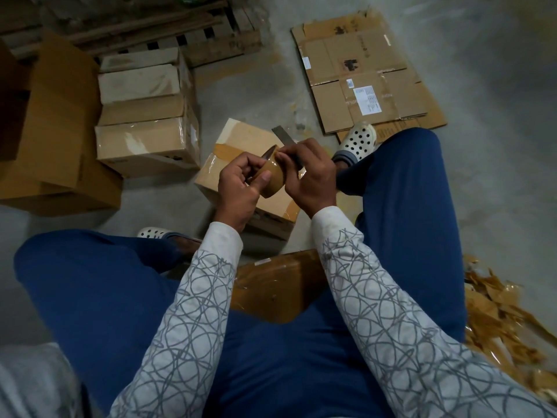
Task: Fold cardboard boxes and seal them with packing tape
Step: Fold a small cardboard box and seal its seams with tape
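- A seated person holds one roll of brown packing tape [272, 181] between both hands, above a small cardboard box [238, 137] on the floor.
- The left hand [238, 191] grips the roll from the left side, fingers curled around its rim and thumb pressed on its outer face.
- The right hand [312, 179] pinches at the roll's far edge with its fingertips. A flat metal blade [283, 135] juts out beyond its knuckles, apparently held in the same hand.
- The small box lies between the person's feet, its top flaps closed and crossed by a band of brown tape.
- Four taped boxes [144, 143] sit in a tight group to the left of it, going by the tops that show, and clear tape glints on their sides.
- Larger brown cartons [57, 116] stand at the far left; their exact number cannot be told.
- Flattened cardboard sheets [361, 79], one bearing a white label, lie spread at the far right.
- Another taped carton [277, 285] shows between the person's knees, nearest the camera.
- A heap of torn cardboard and tape scraps [497, 315] lies at the near right.
- The surface is a bare grey concrete floor [482, 146], with a wooden pallet [193, 34] at the far edge.
- The person wears blue trousers, patterned white sleeves and two white perforated clogs [358, 140].
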